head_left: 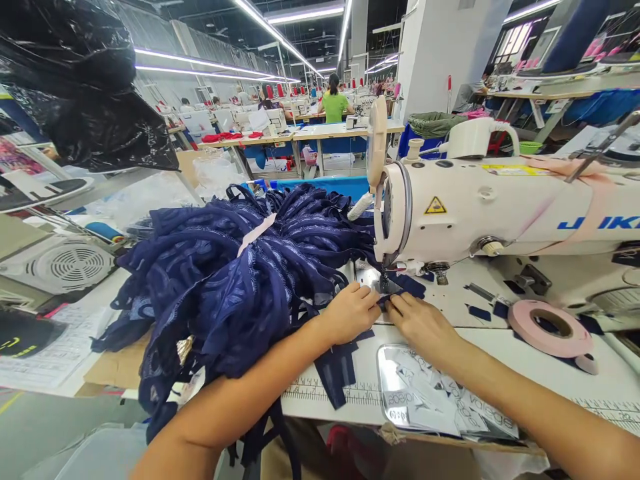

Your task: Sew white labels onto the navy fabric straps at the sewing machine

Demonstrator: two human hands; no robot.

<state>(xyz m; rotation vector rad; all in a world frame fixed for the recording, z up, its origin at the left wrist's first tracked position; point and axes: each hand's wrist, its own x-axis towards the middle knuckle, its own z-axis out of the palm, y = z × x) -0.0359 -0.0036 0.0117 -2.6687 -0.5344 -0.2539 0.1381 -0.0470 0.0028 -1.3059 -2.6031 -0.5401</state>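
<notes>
Beside the needle area of a white sewing machine (450, 207), my left hand (353, 312) has its fingers curled closed on navy fabric (337, 373), part of which hangs toward the table's front edge. Close by on the right, my right hand (417, 323) presses its fingers together on the same dark fabric under the presser foot (385, 283). The fingertips of both hands are partly hidden. A large bundle of navy lace garments (240, 287), tied with a pale pink strip (257, 235), lies left of the machine, against my left forearm.
A metal tray (390, 387) of white printed labels sits at the front edge, beneath my right forearm. A pink tape roll (550, 328) lies at the right. Black plastic (85, 87) hangs upper left. A person in green (334, 105) sits at a far table.
</notes>
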